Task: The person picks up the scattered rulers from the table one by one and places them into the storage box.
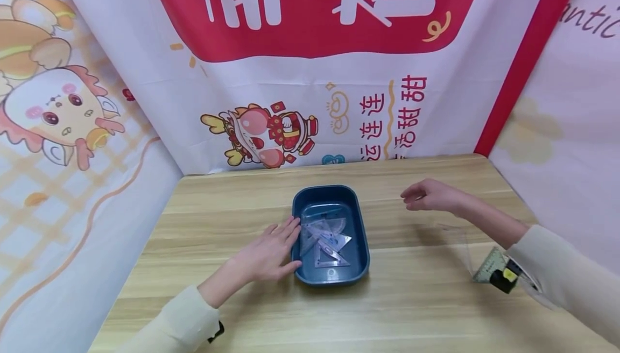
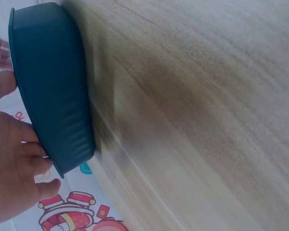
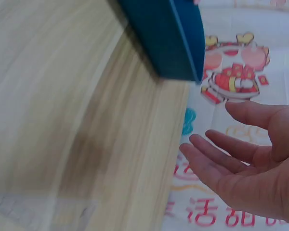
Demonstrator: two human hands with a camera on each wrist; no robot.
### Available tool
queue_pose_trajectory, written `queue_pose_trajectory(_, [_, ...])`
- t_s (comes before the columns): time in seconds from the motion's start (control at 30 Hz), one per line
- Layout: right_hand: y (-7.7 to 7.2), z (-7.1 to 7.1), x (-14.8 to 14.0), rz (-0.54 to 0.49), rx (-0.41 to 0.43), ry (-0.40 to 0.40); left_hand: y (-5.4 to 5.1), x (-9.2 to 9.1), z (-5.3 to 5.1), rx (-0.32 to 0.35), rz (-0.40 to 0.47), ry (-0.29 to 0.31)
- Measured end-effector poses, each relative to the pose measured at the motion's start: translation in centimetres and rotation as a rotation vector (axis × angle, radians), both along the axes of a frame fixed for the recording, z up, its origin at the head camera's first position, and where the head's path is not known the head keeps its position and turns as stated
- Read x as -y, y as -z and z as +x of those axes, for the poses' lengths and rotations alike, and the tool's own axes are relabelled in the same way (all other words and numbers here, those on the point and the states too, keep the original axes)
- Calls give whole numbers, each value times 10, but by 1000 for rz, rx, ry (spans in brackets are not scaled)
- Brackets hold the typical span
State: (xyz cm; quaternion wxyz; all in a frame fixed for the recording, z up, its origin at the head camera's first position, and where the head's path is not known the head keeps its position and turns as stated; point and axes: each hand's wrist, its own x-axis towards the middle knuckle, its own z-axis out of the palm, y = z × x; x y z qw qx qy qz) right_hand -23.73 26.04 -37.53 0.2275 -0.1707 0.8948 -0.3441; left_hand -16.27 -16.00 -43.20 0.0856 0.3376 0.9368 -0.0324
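Observation:
A dark blue plastic tray stands on the wooden table. In it lie several clear set squares, overlapping, and a clear protractor. My left hand is spread at the tray's left side, its fingertips and thumb touching the rim; the left wrist view shows the tray's outer wall. My right hand is held in the air to the right of the tray, holding nothing. Its fingers appear loosely bent in the right wrist view, apart from the tray.
Beside my right forearm is a clear plastic piece with a greenish printed patch; its kind is unclear. A black and yellow device sits at the right cuff. A printed cloth hangs behind the table.

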Motion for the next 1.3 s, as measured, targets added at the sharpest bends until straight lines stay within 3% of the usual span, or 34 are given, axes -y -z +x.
queue_pose_trajectory(0.3, [32,13,-36,191,-207,49,-1,0,0,-22,-3,6])
queue_pose_trajectory(0.43, [44,17,-48,248,-254,51,1,1,2,-29,4,4])
queue_pose_trajectory(0.8, [65,18,-70,409,-207,108,0,1,2,-8,15,-3])
queue_pose_trajectory(1.0, [82,21,-70,445,-253,124,-2,1,2,-18,-2,-3])
queue_pose_trajectory(1.3, [80,20,-70,464,-239,139,1,0,2,-26,15,-2])
